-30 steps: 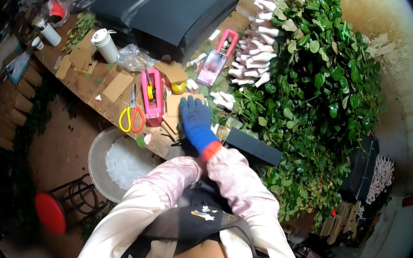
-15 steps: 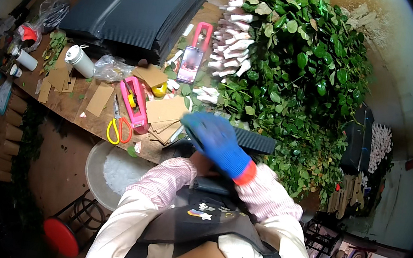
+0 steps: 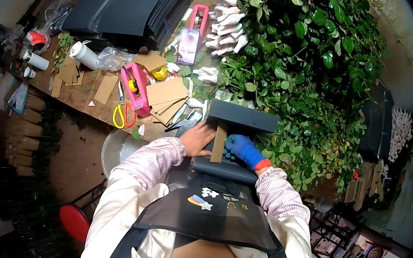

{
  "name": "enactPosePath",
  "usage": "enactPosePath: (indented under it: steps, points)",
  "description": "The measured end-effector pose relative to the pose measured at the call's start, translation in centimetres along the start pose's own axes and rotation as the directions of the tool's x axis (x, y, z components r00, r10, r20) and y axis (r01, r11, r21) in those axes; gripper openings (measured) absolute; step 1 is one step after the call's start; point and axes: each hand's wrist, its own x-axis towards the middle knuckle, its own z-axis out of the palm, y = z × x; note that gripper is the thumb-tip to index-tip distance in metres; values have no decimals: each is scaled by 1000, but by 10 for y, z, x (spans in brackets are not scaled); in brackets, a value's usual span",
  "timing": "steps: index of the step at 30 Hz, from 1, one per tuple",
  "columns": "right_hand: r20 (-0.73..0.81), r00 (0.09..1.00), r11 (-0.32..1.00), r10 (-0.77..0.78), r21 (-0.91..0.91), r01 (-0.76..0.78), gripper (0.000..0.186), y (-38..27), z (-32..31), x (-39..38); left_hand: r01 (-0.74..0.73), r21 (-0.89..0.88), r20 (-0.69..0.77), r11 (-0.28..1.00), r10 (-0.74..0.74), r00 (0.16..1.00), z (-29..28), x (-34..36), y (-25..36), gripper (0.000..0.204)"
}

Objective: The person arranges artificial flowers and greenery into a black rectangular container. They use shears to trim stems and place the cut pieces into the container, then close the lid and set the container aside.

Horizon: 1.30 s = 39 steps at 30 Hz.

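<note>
Half a second back my gloved right hand [image 3: 242, 151] was a blur over my other wrist; now it's down at the right of a cardboard strip [image 3: 219, 143], which wasn't showing then and now lies between my hands on the dark sheet [image 3: 203, 163].

Nearest me first: keep the near edge of that sheet square to your body, so there's a straight line to judge the strip by. Next, my bare left hand [image 3: 198, 138] rests flat on the left side, fingers stretched out and a little apart, not gripping anything, tips right by the strip's edge. Good habit, I reckon: one palm as the anchor, the other hand for nudging. On the glove side the fingers are curled in, but from up here I honestly can't tell if they're pinching the cardboard or just sitting beside it. If you're nudging, go gently; thick gloves hide a crooked edge.

Then check the strip's far end, up by the ribbed dark board [image 3: 242, 116]. It looks slightly tilted to me, so straighten it before pressing down.

Further off, the loose cardboard pieces [image 3: 168, 97] and scissors [image 3: 123, 103] sit left on the worktop [image 3: 83, 103]. Handy spot, clear of the elbows.
</note>
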Motion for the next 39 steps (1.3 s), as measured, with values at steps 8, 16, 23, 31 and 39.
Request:
enactPosePath:
  steps: [8,16,23,31,39]
  points:
    - [84,996,972,-18,234,-3,29,44,0,19,189,-261,-96,947,-220,971,-52,-25,-1,54]
    - [208,975,953,-74,302,7,31,39,-19,7,518,-855,468,-34,-483,741,-5,9,31,20]
    - [41,999,978,-8,208,-1,29,48,3,23,668,-323,154,670,-660,736,-32,15,30,23]
    - [-193,967,952,-165,-289,105,36,47,14,24,43,-414,-95,909,-90,991,-21,17,27,18]
    - [85,956,937,-280,239,253,27,-21,-86,-106,38,-435,-5,900,-45,999,-30,15,30,44]
